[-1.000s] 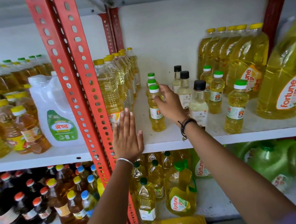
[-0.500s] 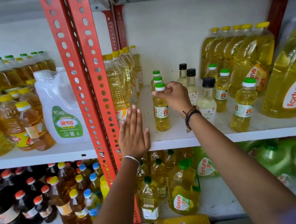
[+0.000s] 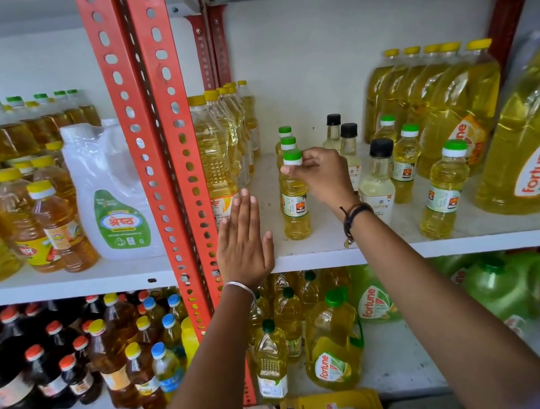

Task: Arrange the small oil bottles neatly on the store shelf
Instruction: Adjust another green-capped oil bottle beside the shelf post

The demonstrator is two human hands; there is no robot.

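Note:
A small green-capped oil bottle (image 3: 294,197) stands upright near the front of the white shelf (image 3: 388,250), heading a row of three. My right hand (image 3: 323,176) pinches its cap and neck. My left hand (image 3: 244,242) is flat and open, fingers up, resting at the shelf's front edge to the left of the bottle. Three small black-capped bottles (image 3: 376,176) stand in a row just right of my right hand. Three more small green-capped bottles (image 3: 442,192) stand further right.
Tall yellow-capped bottles (image 3: 216,156) line the left of the bay beside the red slotted upright (image 3: 157,143). Large fortune oil jugs (image 3: 536,148) fill the right. A white jug (image 3: 113,197) and amber bottles stand in the left bay. The lower shelf holds several more bottles.
My right hand has shifted from beside the front green-capped bottle onto its cap. The left hand stays flat at the shelf edge. The view has moved slightly.

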